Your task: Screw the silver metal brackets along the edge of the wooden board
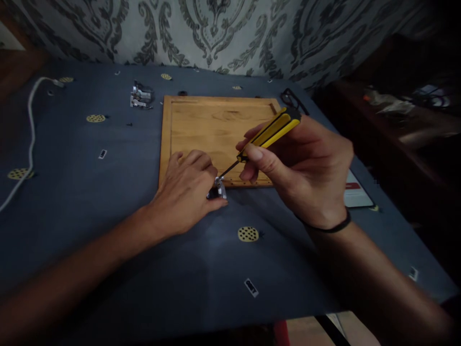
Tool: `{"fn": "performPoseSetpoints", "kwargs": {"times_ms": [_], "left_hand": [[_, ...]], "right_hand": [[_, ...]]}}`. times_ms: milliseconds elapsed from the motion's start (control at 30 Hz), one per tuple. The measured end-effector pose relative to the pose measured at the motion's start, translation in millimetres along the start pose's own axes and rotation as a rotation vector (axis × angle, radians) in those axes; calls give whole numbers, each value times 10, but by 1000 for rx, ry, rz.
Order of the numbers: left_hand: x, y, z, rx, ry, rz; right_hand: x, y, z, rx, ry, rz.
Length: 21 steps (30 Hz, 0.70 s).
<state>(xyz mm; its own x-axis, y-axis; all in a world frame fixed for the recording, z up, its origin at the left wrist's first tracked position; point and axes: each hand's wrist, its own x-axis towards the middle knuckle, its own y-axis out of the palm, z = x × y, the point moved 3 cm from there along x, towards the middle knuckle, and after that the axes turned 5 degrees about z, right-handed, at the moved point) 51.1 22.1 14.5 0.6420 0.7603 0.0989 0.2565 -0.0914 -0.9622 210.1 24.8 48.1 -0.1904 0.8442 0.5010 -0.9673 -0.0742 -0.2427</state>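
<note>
My right hand (306, 168) grips a screwdriver (272, 129) with a yellow and black handle, its shaft slanting down to the left. The screwdriver's tip meets a small metal cabinet hinge (221, 188) at the near edge of a wooden panel (212, 125). My left hand (189, 185) is closed on the hinge, thumb at its near side and fingers over the panel. These fingers partly cover the hinge, and any screw under the tip is too small to make out. Several small dark holes run along the panel's near edge, right of the hinge.
More metal hinges (141, 96) lie left of the panel, with a small dark screw (129, 124) nearby. Dark-framed glasses (294, 101) rest behind my right hand. A white cable (31, 125) curves along the left. A flat pale device (358, 192) lies at the right on the blue tablecloth (108, 202).
</note>
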Motion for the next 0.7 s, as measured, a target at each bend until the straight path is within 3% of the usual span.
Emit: {"fn": "performPoseSetpoints", "kwargs": {"times_ms": [467, 700], "left_hand": [[10, -2, -1, 5, -8, 9], [4, 11, 5, -21, -13, -1]], "right_hand": [[-40, 33, -69, 30, 3, -128], [-53, -42, -23, -20, -57, -274]]}}
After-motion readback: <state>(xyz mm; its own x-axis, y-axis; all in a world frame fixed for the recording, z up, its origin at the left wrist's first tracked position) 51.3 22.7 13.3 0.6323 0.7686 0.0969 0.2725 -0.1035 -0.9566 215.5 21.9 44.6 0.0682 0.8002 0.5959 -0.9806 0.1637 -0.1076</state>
